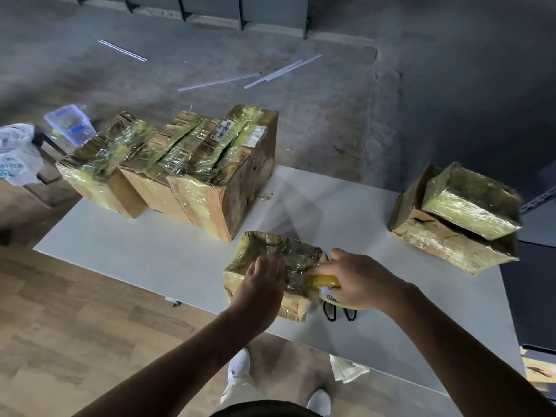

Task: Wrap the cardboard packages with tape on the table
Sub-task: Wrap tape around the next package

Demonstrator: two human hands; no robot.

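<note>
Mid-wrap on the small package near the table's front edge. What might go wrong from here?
1. The left hand only presses flat on the small package, which sits by the near edge of the table; a pull from the tape roll in the right hand might slide it off.
2. The scissors lie just under the right hand and may get knocked.

Dim, cool light. Beyond the far edge of the white table (144, 251), grey concrete floor (331, 124) strewn with pale strips (282, 70); dark metal frames (270, 16) farther back. Off the near left corner, wood-plank flooring (75, 311).
</note>
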